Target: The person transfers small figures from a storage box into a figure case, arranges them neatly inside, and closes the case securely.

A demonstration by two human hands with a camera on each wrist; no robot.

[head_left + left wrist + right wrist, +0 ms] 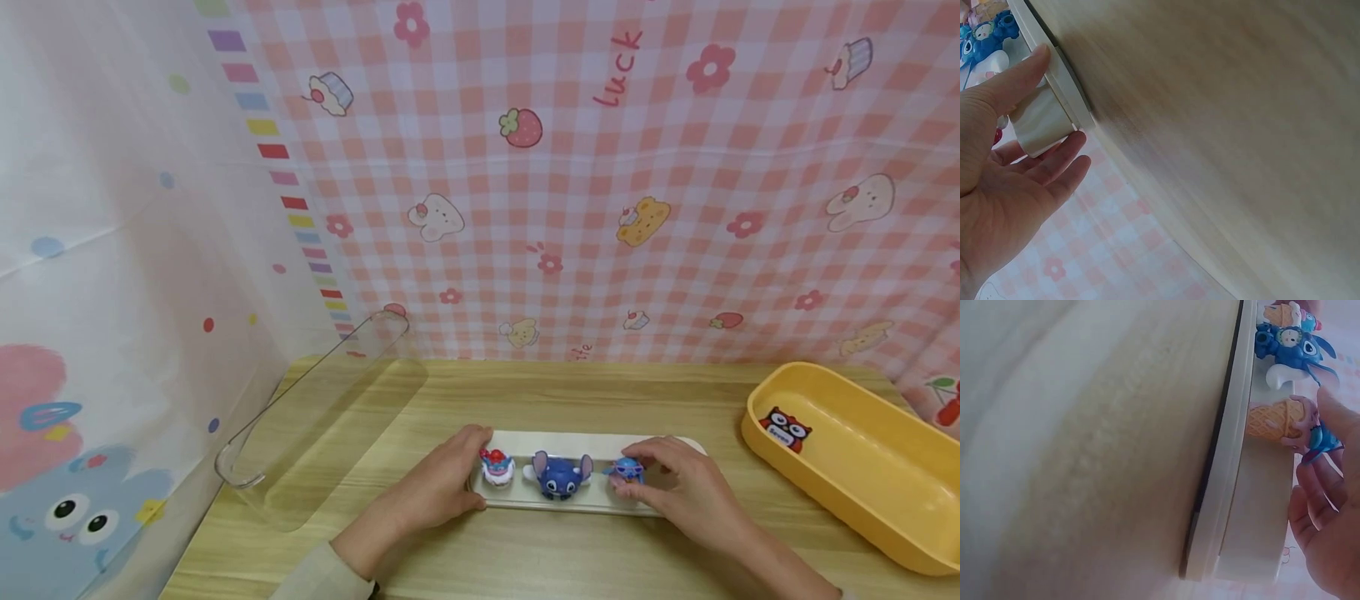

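A long white display base lies on the table with three small figurines standing in a row on it. My left hand grips its left end, with the thumb at the front edge and the fingers round the end. At the base's right side my right hand pinches a blue figurine with glasses on an ice cream cone. The middle figurine is a blue big-eared one. Close to my left hand stands a white figurine with a red-and-blue top.
Left of the base lies a long clear plastic cover. On the right sits a yellow tray with an owl sticker on its inner wall. A pink checked cloth hangs behind the wooden table.
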